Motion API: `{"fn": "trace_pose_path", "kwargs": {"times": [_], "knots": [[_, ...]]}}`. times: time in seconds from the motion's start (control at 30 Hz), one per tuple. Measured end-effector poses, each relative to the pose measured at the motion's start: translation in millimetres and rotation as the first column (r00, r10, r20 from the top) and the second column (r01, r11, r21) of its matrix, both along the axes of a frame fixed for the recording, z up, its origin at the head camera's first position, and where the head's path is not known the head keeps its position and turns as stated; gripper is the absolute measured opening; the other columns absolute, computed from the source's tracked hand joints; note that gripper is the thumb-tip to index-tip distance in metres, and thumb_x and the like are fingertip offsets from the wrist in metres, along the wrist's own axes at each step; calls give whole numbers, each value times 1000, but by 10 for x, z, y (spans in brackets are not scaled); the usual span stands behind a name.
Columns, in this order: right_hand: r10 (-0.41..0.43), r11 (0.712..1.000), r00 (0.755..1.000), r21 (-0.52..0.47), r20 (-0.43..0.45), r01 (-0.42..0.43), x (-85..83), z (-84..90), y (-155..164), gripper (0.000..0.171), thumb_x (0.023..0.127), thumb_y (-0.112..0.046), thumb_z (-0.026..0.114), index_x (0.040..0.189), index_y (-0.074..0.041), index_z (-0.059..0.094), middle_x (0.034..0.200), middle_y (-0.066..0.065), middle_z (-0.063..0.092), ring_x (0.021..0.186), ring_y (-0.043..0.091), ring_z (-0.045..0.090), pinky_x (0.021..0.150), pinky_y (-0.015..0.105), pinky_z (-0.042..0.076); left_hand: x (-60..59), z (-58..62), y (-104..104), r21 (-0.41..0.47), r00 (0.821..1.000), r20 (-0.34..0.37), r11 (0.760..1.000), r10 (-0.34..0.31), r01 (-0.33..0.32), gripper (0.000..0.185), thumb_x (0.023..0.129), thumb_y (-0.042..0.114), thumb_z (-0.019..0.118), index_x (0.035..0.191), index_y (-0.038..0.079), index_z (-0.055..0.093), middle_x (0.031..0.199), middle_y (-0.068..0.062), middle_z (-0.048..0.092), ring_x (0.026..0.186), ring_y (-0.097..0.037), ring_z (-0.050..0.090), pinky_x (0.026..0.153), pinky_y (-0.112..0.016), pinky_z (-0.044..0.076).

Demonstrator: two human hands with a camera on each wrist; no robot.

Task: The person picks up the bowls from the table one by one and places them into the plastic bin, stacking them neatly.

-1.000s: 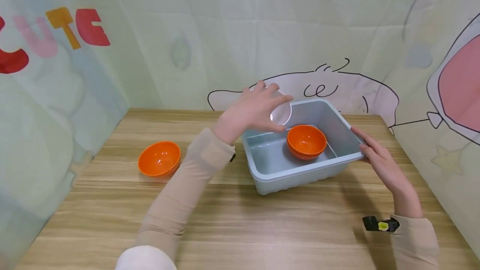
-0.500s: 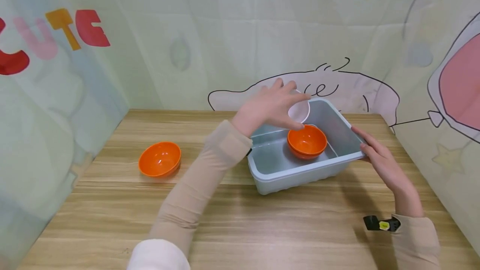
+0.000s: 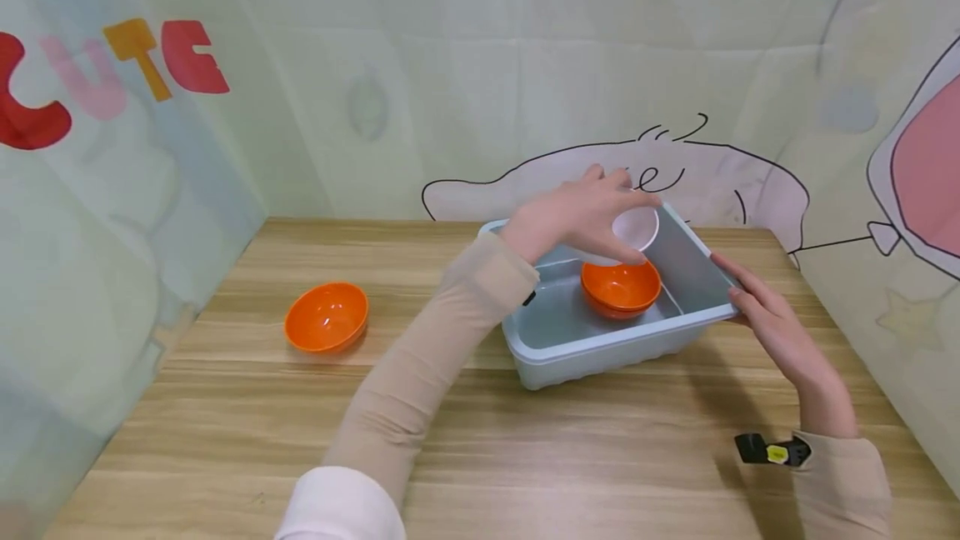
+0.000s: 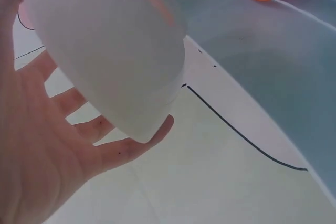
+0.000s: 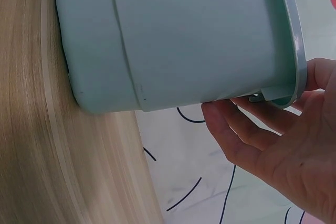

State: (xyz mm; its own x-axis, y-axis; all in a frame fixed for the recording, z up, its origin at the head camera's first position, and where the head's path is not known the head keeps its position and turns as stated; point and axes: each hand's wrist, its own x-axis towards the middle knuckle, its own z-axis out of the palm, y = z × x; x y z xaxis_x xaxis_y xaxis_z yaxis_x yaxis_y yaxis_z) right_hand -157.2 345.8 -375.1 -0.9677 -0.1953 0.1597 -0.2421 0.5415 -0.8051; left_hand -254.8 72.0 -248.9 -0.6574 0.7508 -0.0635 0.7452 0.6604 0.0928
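Observation:
My left hand (image 3: 588,213) grips a white bowl (image 3: 637,227), held tilted above the grey-blue bin (image 3: 615,348). Seen in the left wrist view, the white bowl (image 4: 115,56) lies between thumb and spread fingers, its outside facing the camera. Inside the bin sits a stack of orange bowls (image 3: 621,288), just under the white one and partly covered by it. My right hand (image 3: 776,327) holds the bin's right rim. From the right wrist view, the right hand (image 5: 278,135) has its thumb at the rim and its fingers against the bin's outer wall (image 5: 199,40).
Another orange bowl (image 3: 327,317) stands on the wood-grain table (image 3: 247,440), left of the bin. Printed fabric (image 3: 450,65) hangs behind the table and along both sides. A black strap (image 3: 776,451) shows at the right wrist.
My left hand has carried the white bowl rightward, from over the bin's left part to above the orange stack. The right hand stays at the rim, and the bin has hardly moved.

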Motion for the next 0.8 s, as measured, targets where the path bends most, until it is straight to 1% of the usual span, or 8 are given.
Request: {"fn": "trace_pose_path", "kwargs": {"times": [0.07,0.23,0.33,0.53,0.8], "knots": [[-1,1000,1000,4,2,1,3,3,3,48,106,-22,28,154,-18,24,150,21,30,111,-9,43,82,7,46,-16,-17,49,-1,1000,7,1000,-20,20,70,84,62,57,147,43,32,148,1,33,126,-20,34,94,-34,45],[-2,1000,1000,7,4,2,7,6,3,48,106,-22,28,154,-19,24,150,22,29,110,-9,43,82,6,45,-59,-57,160,-9,997,53,999,-50,50,70,84,62,57,147,42,32,151,0,32,129,-21,32,100,-34,42],[-1,1000,1000,9,1,1,5,3,5,48,106,-22,28,154,-19,24,150,21,30,110,-10,42,82,6,45,-96,-88,212,-3,996,78,999,-47,48,71,84,63,57,147,42,32,150,1,33,129,-20,32,100,-33,40],[5,1000,1000,6,7,-5,-1,1,7,48,106,-21,28,154,-20,23,151,21,28,110,-10,42,82,6,45,-173,-159,289,12,994,106,999,-41,40,71,83,65,57,146,44,32,146,2,36,127,-19,34,100,-33,40],[6,1000,1000,6,8,-7,-5,9,6,48,106,-22,28,154,-19,23,149,23,29,109,-10,43,82,6,46,-260,-250,378,12,991,134,1000,-11,9,72,81,68,57,145,47,31,149,4,33,132,-20,32,103,-35,40]]}}
